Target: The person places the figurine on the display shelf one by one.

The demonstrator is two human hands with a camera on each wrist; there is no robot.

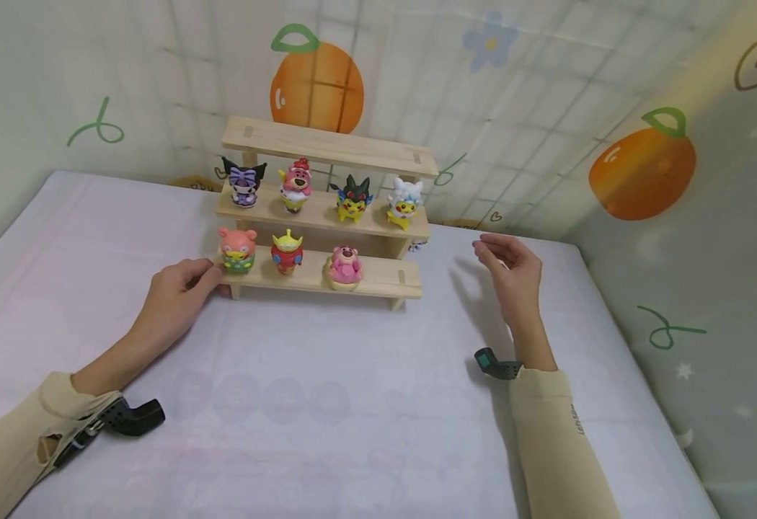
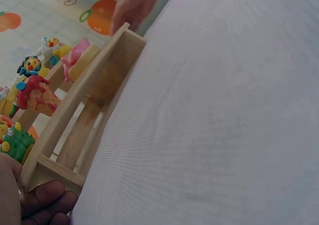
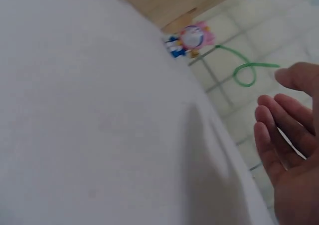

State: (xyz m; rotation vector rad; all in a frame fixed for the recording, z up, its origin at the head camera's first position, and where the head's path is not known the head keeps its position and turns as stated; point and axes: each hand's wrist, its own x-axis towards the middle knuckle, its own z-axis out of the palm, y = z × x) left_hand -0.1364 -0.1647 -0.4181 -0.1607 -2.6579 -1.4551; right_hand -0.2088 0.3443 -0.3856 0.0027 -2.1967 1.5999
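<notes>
A three-tier wooden display stand (image 1: 316,277) stands toward the back of the table. My left hand (image 1: 180,292) grips the left end of its lowest step; in the left wrist view the thumb is above the board and the curled fingers (image 2: 47,200) are below. Closest to that hand is a pink figurine (image 1: 238,251) with a green lower body. A red figurine (image 1: 287,252) and a pink bear figurine (image 1: 344,268) share this step. Apart from the stand, to its right, my right hand (image 1: 515,277) has loosely bent fingers and holds nothing.
Several figurines, among them a purple-and-black one (image 1: 245,184), line the middle step. A small figurine (image 3: 193,38) sits behind the stand's right end, mostly hidden in the head view. A fruit-printed curtain (image 1: 547,94) hangs behind the white-covered table (image 1: 326,447).
</notes>
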